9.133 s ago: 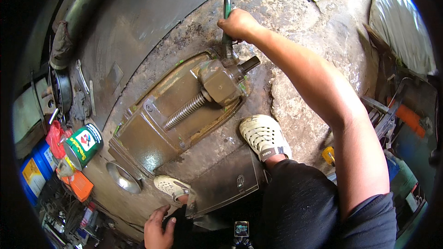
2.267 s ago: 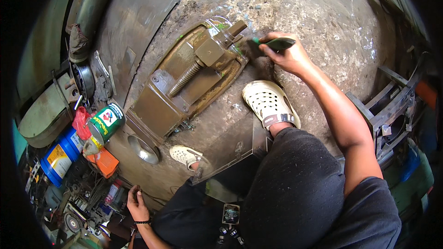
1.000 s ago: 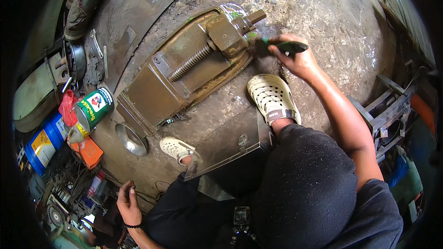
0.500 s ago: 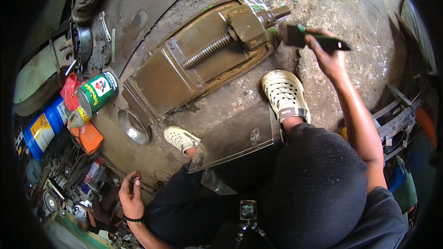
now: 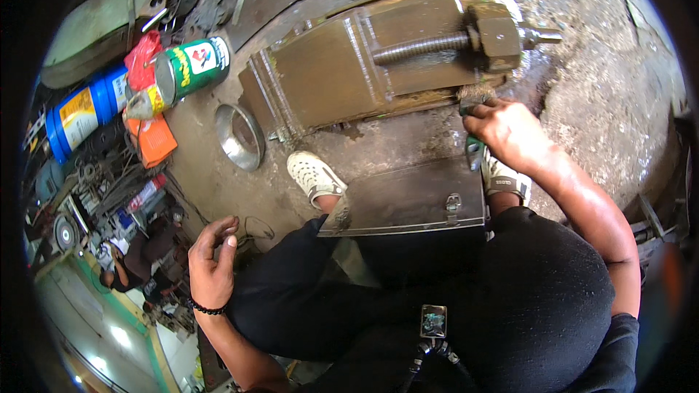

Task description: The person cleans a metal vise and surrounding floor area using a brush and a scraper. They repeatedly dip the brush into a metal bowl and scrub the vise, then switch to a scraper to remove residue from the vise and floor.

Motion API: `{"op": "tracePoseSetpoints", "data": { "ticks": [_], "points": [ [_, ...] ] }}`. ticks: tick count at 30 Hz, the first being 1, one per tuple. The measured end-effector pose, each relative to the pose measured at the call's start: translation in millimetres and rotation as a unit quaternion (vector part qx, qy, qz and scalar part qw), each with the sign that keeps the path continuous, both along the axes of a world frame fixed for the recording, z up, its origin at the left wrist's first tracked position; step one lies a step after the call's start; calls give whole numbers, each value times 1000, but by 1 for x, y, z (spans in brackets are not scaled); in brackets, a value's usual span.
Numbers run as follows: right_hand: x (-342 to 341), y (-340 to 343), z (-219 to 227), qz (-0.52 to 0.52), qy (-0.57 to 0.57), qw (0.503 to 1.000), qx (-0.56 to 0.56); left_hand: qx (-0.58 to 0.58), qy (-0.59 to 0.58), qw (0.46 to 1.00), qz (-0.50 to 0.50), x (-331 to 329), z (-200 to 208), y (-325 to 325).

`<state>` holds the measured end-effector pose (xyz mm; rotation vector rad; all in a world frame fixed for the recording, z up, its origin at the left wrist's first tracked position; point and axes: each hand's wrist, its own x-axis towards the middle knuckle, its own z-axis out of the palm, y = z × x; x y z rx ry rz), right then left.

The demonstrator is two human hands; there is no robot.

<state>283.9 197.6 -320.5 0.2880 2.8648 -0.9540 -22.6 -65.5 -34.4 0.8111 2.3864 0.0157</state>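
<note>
My right hand (image 5: 506, 127) is closed round a wide flat paintbrush (image 5: 475, 151) with a green and black handle. Its bristles press against the near lower edge of a heavy metal vise (image 5: 320, 65) lying on the floor. The vise is coated in wet-looking brown, with a thick threaded screw (image 5: 422, 49) and a blocky end piece (image 5: 497, 38) at its right. Beside my left knee, my left hand (image 5: 211, 266) hangs in the air, fingers loosely curled with the thumb apart; nothing shows in it.
A metal box (image 5: 408, 200) with a latch sits between my shoes. Left of the vise are a shiny metal bowl (image 5: 239, 138), a green can (image 5: 191, 69), a blue bucket (image 5: 86, 113) and an orange container (image 5: 151, 138). Another person (image 5: 135, 258) is at the far lower left.
My right hand has brought the paintbrush from beyond the vise's right end down to its near edge. The view has shifted, so the vise appears farther right. My left hand stays by my knee.
</note>
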Motion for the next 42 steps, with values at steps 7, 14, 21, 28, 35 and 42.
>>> {"op": "tracePoseSetpoints", "data": {
  "ticks": [7,14,21,28,35,42],
  "points": [
    [-97,-59,-25,118,87,988,-48,14,3,1000,5,7,14,-9],
    [-151,-104,-39,178,176,965,-80,-14,6,999,-49,0,20,-14],
    [-109,-75,-40,96,145,982,-70,11,-50,998,-39,-12,22,-17],
    [-12,-8,-21,-11,21,999,-23,-7,-70,997,-32,-19,16,-14],
    [77,45,-11,-250,60,960,-112,9,-82,997,-6,-22,2,5],
    [77,51,-37,-550,205,804,-96,-16,-62,998,-13,-7,-14,37]
  ]
}}
